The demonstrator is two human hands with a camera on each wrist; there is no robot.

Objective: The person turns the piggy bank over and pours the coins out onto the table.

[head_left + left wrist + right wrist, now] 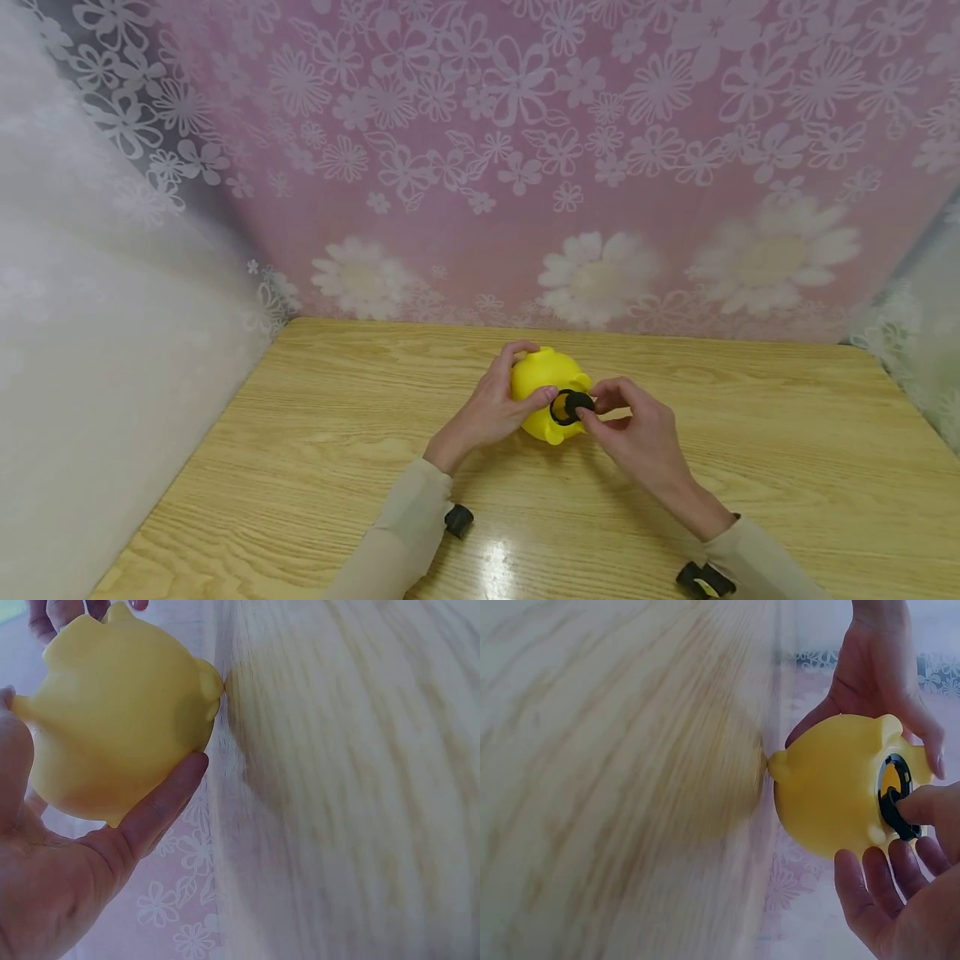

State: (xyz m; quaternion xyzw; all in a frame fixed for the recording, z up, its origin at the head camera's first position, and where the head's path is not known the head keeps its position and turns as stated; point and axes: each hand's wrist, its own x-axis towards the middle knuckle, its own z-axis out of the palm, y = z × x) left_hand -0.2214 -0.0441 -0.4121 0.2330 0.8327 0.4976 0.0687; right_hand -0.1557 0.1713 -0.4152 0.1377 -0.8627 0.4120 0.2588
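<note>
A round yellow piggy bank [542, 371] with stubby feet lies tipped over, its black-rimmed opening [906, 774] turned toward the right hand. My left hand [489, 407] grips the bank's left side, thumb on top near the opening and fingers round the far side. In the left wrist view, the bank's smooth yellow body [120, 712] sits between thumb and fingers. My right hand [643, 429] pinches a black plug [580, 404] at the opening's right edge. The right wrist view shows the plug tilted in the opening, with part of the hole uncovered.
The wooden table [337, 400] carries the bank near its back middle. Behind stands a pink flowered curtain [465, 217], and a pale curtain [112, 292] hangs at the left. Black devices [459, 521] hang at both sleeves.
</note>
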